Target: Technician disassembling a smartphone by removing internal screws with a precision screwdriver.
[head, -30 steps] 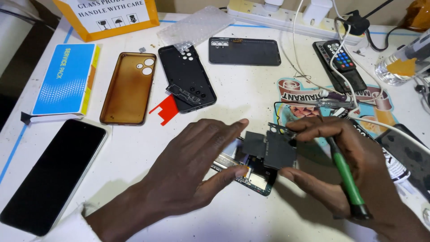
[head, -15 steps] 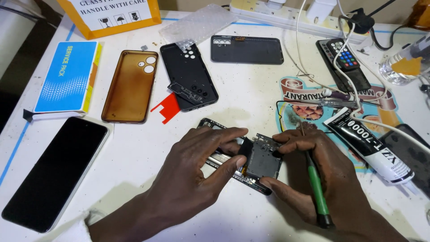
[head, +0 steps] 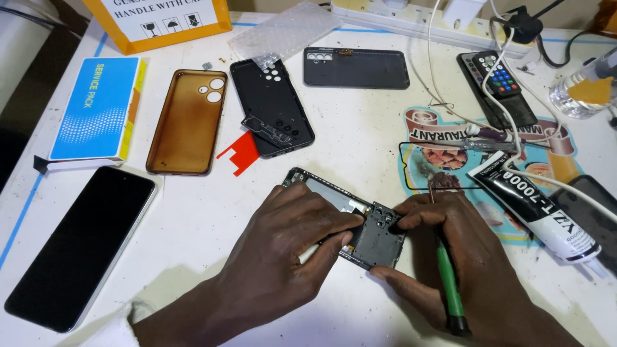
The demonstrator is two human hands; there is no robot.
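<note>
White worktable (head: pixel 193 218), scuffed and pretty cluttered. Both hands sit on an opened phone (head: pixel 347 215) lying flat near the front middle, back cover off, dark inner plate showing. Left hand (head: pixel 283 238) covers most of the phone's middle, fingers together and pressing down on it, so you can't see what's underneath. Right hand (head: pixel 450 241) pinches the phone's right end, thumb at the bottom edge and fingertips on top, with a green-handled screwdriver (head: pixel 450 286) tucked in the palm. Its tip is hidden behind the fingers.

Further back: a brown phone case (head: pixel 186 122), a black back cover (head: pixel 270 106) and another dark one (head: pixel 357 67). A black screen (head: pixel 77 244) lies far left, a glue tube (head: pixel 533 205) on the right, half under a white cable (head: pixel 565 186). A yellow box (head: pixel 160 19) is cut off at the top.
</note>
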